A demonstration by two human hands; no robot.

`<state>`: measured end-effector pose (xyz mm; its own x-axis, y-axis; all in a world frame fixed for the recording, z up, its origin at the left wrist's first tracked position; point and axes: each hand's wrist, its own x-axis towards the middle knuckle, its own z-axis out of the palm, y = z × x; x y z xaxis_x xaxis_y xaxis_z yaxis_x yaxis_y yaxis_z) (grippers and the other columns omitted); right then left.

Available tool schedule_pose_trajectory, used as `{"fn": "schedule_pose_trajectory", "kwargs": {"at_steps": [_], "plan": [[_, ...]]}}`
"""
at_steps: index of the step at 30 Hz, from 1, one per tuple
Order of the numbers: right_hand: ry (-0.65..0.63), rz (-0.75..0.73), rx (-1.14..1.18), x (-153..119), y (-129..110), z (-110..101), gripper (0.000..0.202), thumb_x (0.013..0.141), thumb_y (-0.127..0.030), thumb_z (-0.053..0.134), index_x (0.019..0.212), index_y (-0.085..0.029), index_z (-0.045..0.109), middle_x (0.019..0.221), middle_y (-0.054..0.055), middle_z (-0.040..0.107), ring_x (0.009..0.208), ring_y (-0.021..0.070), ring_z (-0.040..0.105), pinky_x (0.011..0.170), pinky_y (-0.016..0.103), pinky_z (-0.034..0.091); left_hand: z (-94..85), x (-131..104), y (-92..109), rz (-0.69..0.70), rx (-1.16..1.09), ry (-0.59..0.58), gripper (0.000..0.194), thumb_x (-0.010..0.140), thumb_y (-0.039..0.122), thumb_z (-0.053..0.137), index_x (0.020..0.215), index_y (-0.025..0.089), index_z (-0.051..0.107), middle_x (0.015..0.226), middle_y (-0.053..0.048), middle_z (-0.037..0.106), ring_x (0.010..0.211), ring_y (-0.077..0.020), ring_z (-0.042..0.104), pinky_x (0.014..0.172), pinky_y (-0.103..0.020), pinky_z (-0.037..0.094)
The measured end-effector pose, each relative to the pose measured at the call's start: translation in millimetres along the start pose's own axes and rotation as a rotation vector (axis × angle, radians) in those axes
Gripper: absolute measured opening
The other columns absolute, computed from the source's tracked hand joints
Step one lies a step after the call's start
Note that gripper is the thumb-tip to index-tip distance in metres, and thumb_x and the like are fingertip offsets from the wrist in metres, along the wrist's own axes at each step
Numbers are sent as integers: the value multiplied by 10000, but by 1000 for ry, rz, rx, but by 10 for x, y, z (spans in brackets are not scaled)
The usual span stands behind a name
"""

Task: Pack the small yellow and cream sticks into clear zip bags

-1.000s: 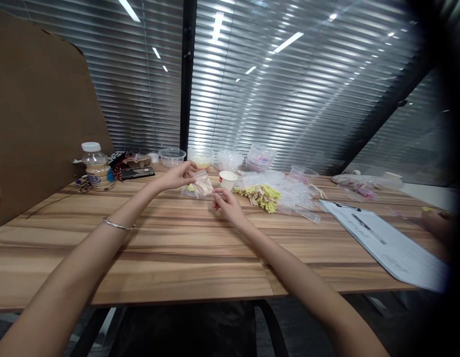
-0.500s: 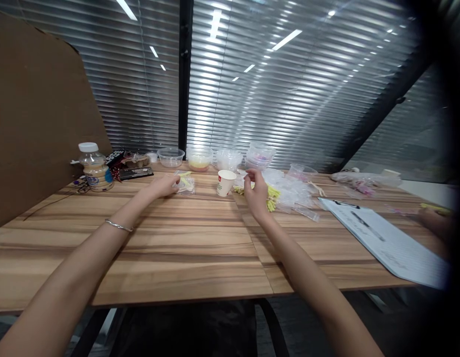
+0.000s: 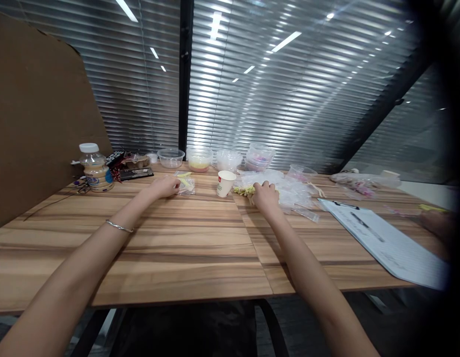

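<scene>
My left hand (image 3: pixel 166 187) rests at the left edge of a small clear plastic bag (image 3: pixel 188 187), its fingers closed on that edge. Yellow strips (image 3: pixel 184 179) lie on the bag. Over a pile of thin yellow pieces (image 3: pixel 244 190), my right hand (image 3: pixel 266 196) is lowered with its fingers curled down. Its fingertips are hidden, so what they grip cannot be made out. A white paper cup (image 3: pixel 226 184) stands upright between the hands. Right behind my right hand, a heap of clear plastic bags (image 3: pixel 295 191) spreads over the table.
Along the back stand clear plastic bowls (image 3: pixel 171 157), one with yellow contents (image 3: pixel 199 161). At left are a white-capped bottle (image 3: pixel 96 168), a black flat box (image 3: pixel 136 173) and a cardboard panel (image 3: pixel 40 99). A clipboard (image 3: pixel 382 243) with a pen lies right, near another person's hand (image 3: pixel 436 223).
My right hand has come down and slightly right, from above the yellow pile onto it. My left hand has hardly moved at the small bag.
</scene>
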<state>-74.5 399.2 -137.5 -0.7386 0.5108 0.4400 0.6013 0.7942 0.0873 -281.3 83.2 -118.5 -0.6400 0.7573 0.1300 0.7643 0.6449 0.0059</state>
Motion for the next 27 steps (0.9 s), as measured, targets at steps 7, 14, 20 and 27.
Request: {"fn": "schedule_pose_trajectory", "kwargs": {"at_steps": [7, 14, 20, 27], "plan": [[-36, -18, 99, 93, 64, 5, 320, 837, -171, 420, 1008, -204, 689, 1086, 159, 482, 997, 292, 454, 759, 358, 395, -8, 0, 2, -7, -8, -26, 311, 797, 435, 472, 901, 198, 645, 889, -80, 655, 769, -202, 576, 643, -258, 392], [71, 40, 345, 158, 138, 95, 364, 837, -181, 398, 1059, -157, 685, 1032, 164, 535, 977, 271, 500, 872, 364, 365, 1, 5, -6, -3, 6, -32, 355, 818, 472, 427, 913, 204, 641, 889, -85, 652, 753, -209, 576, 626, -272, 384], [383, 14, 906, 282, 183, 167, 443, 837, -239, 342, 1187, -175, 605, 1100, 110, 574, 1019, 207, 532, 924, 359, 390, -12, -3, 10, -9, 9, -35, 340, 822, 445, 439, 925, 193, 642, 885, -92, 652, 762, -214, 577, 649, -278, 395], [593, 199, 1342, 403, 417, 180, 460, 705, -193, 495, 1155, -135, 567, 1058, 89, 607, 915, 162, 586, 831, 310, 464, -42, -17, 38, -20, -34, -43, 284, 807, 401, 491, 903, 182, 644, 884, -78, 660, 775, -189, 584, 688, -251, 415]]}}
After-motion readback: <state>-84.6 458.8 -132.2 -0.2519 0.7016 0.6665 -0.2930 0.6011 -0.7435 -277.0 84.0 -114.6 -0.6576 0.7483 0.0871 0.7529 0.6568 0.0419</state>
